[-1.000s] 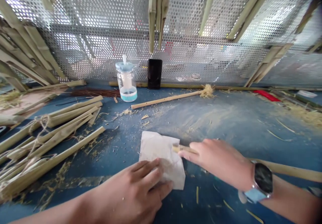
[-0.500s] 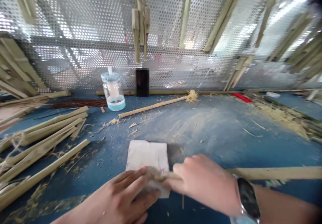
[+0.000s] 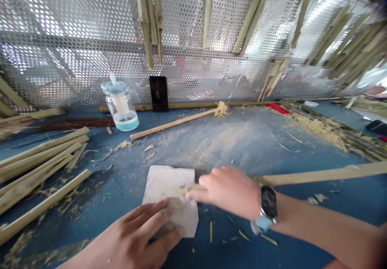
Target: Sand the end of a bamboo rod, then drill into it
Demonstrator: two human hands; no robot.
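Note:
A pale, squarish sheet lies on the blue table in front of me. My left hand rests on its lower left part, fingers stretched out and somewhat apart. Over the sheet's right side, my right hand is closed around a long bamboo strip. The strip's short end pokes out past my fingers above the sheet, and the rest runs off to the right behind my wrist. A watch sits on my right wrist.
Bamboo pieces lie at the left. Farther back are a clear jar, a black phone, a thin stick with a frayed end and a red item. Perforated metal stands behind, with bamboo hanging on it.
My right hand has moved up and slightly left, away from my left fingers, with the strip in it. The strip's outer part has risen. The view has shifted a little to the right.

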